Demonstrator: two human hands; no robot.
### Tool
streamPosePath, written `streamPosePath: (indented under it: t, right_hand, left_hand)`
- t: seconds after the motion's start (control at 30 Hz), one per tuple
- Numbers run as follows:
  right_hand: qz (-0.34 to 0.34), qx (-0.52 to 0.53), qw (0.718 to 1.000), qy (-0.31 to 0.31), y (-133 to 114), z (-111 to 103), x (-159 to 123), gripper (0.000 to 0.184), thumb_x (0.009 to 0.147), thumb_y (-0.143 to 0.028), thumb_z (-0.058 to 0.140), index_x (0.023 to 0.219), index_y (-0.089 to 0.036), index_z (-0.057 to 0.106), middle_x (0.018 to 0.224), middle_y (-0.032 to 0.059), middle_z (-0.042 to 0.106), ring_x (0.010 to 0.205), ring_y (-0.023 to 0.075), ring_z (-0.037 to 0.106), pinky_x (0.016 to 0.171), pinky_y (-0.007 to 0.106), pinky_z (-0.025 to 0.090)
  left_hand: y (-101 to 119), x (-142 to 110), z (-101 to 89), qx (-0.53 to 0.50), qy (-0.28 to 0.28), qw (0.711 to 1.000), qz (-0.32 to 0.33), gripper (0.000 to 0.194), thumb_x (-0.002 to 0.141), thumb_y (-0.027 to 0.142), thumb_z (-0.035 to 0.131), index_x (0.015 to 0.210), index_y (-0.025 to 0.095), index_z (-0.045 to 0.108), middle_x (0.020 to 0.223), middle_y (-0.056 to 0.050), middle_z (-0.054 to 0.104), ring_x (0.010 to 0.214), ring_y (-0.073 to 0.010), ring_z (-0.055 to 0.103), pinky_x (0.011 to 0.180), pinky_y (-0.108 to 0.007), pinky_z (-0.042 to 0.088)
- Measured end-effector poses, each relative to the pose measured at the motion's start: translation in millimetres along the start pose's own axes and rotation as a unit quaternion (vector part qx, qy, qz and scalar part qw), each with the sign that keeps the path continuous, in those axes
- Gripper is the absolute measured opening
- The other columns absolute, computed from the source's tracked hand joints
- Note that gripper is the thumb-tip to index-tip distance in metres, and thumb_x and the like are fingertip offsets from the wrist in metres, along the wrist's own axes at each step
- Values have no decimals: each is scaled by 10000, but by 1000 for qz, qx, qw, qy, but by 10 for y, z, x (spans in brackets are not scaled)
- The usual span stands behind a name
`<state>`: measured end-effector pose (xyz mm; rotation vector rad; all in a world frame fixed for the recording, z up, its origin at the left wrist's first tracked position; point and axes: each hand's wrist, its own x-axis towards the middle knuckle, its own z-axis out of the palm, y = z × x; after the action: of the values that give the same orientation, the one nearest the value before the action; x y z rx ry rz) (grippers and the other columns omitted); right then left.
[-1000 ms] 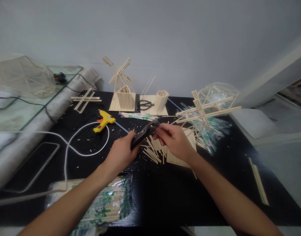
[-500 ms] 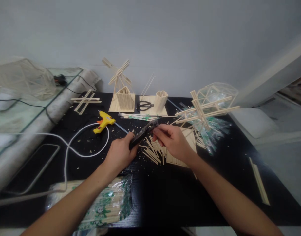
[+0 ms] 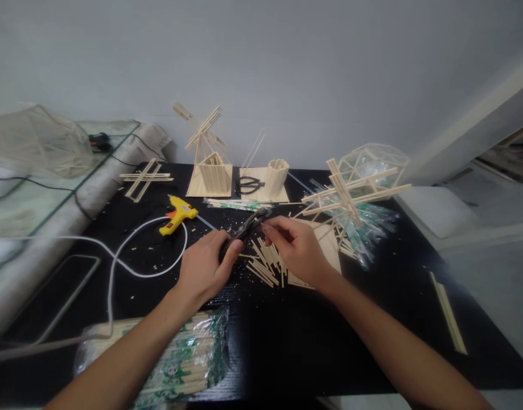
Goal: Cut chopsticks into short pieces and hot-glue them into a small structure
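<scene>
My left hand (image 3: 207,259) is wrapped round the handles of a pair of dark pliers (image 3: 249,222), whose head points up and to the right. At that head, the thumb and fingers of my right hand (image 3: 297,245) are pinched together; what they hold is hidden. Below the pliers lies a loose pile of short cut wooden sticks (image 3: 263,265). A flat wooden stick panel (image 3: 327,242) is partly covered by my right hand and carries a frame of crossed sticks (image 3: 344,196).
A yellow glue gun (image 3: 177,214) lies left, beside a looping white cable (image 3: 135,269). Behind stand stick models (image 3: 214,173), a round stick cup (image 3: 278,175) and black scissors (image 3: 249,184). Bagged chopsticks (image 3: 188,356) lie in front; plastic wrappers (image 3: 372,228) lie right.
The pliers have turned slightly in my left hand, and its thumb now shows along the handle. My right hand stays pinched by the head. The whole view has shifted slightly.
</scene>
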<state>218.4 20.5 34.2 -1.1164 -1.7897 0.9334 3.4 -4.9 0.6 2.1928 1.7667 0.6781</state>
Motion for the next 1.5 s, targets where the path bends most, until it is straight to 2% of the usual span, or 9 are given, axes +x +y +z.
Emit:
streamPosePath:
  t: [0.17, 0.37, 0.53, 0.73, 0.93, 1.13, 1.2, 1.33, 1.5]
  right_hand:
    - [-3, -7, 1000, -8, -12, -1, -4, 333, 1006, -330, 532, 708, -196, 596, 618, -34, 517, 582, 105, 464, 585, 284, 370]
    - [38, 106, 992, -55, -12, -37, 34, 323, 975, -321, 589, 683, -184, 600, 595, -45, 477, 536, 82, 381, 525, 274, 295]
    - [143, 251, 950, -116, 22, -76, 55, 258, 933, -410, 652, 820, -182, 696, 586, -61, 449, 458, 56, 281, 431, 262, 161]
    - [223, 345, 891, -196, 42, -156, 100, 300, 877, -458, 720, 815, -167, 690, 570, -76, 419, 439, 41, 196, 391, 234, 95]
    - [256, 373, 869, -197, 46, -137, 95, 301, 864, -449, 742, 815, -161, 668, 573, -80, 404, 445, 34, 155, 388, 220, 54]
    - [240, 334, 891, -191, 56, -124, 87, 284, 903, -441, 700, 877, -168, 630, 611, -73, 437, 456, 32, 235, 391, 201, 147]
    - [206, 291, 919, -167, 36, -142, 83, 251, 893, -388, 709, 1001, -193, 595, 657, -56, 532, 468, 49, 371, 402, 199, 267]
    - [145, 233, 950, -151, -22, -206, 91, 444, 854, -256, 729, 1240, -236, 509, 705, -45, 631, 595, 129, 610, 589, 285, 520]
    - [166, 220, 940, -203, -15, -291, 133, 274, 840, -252, 731, 1068, -210, 586, 686, -21, 651, 556, 138, 626, 548, 302, 542]
  left_hand:
    - [8, -8, 2, -11, -4, 1000, 5, 517, 1025, 591, 266, 858, 202, 563, 819, -52, 623, 800, -242, 611, 699, -338, 403]
    - [5, -13, -3, -36, 0, 999, 29, 479, 1031, 566, 295, 852, 201, 548, 819, -46, 609, 795, -235, 598, 712, -343, 410]
    - [-10, -13, -2, -48, 4, 998, 46, 461, 1032, 557, 304, 851, 200, 534, 812, -45, 597, 786, -232, 590, 710, -347, 413]
    - [-20, -8, -14, -57, 8, 996, 71, 437, 1031, 534, 320, 842, 197, 523, 797, -39, 573, 756, -220, 565, 695, -338, 403]
    - [26, -11, -52, -49, -9, 998, 49, 475, 1026, 548, 300, 739, 205, 459, 729, -30, 537, 686, -202, 521, 656, -328, 359]
    - [20, 18, -60, -53, -39, 998, 24, 517, 1025, 575, 279, 710, 204, 454, 712, -35, 558, 672, -199, 519, 662, -326, 342]
    - [19, 34, -62, -58, -56, 997, 15, 538, 1024, 589, 277, 697, 203, 460, 699, -36, 565, 668, -200, 524, 663, -325, 341]
    - [31, 48, -62, -77, -96, 992, 13, 572, 1026, 602, 280, 684, 197, 497, 693, -36, 590, 659, -193, 530, 657, -320, 338]
    - [33, 28, -42, -72, -121, 990, 17, 590, 1026, 609, 286, 671, 196, 514, 653, -30, 582, 623, -185, 519, 636, -320, 316]
